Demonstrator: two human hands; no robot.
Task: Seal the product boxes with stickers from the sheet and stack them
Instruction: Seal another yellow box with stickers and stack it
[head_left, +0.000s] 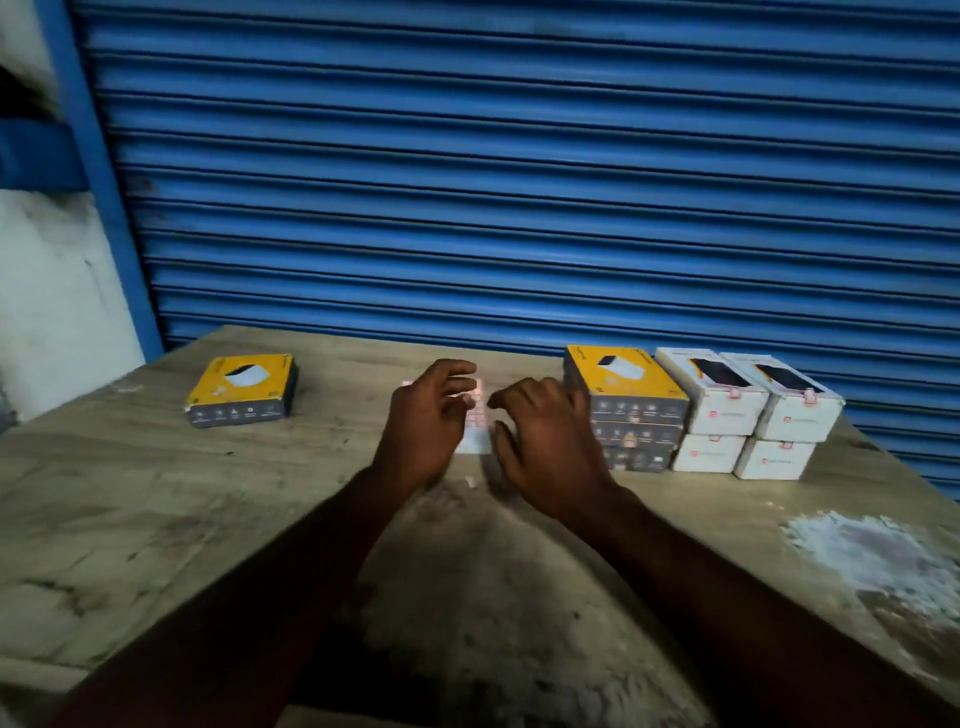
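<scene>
Head view, catalogued left to right.

1. Worn wooden table (156, 519): carries everything listed. A blue corrugated roller shutter (519, 182) stands behind it at 12 o'clock.
2. Lone yellow-topped cardboard box (241, 389): lies flat at 10 o'clock from the hands, well apart from the other boxes. Its dark printed side faces 6 o'clock and its long axis runs roughly 9 to 3. No sticker shows on it, so it is judged unsealed.
3. Left hand (431, 415): fingers loosely spread over the sheet, gripping nothing.
4. Pale sticker sheet (475, 421): lies flat on the table between and beneath both hands. The visible strip, with pinkish stickers, runs about 12 to 6. Its full outline is hidden.
5. Right hand (545, 447): fingers curled down at the sheet's right edge. Blur hides whether they pinch a sticker.
6. Stack of three yellow-topped boxes (631, 410): at 3 o'clock, just beside the right hand.
7. White cardboard boxes (748, 410): two stacks of two, touching, with pink stickers on their front edges.

Step judged in hand: lifting a sticker. The next move calls for a clean peel while the sheet is held down, then a reach to 10 o'clock.
</scene>
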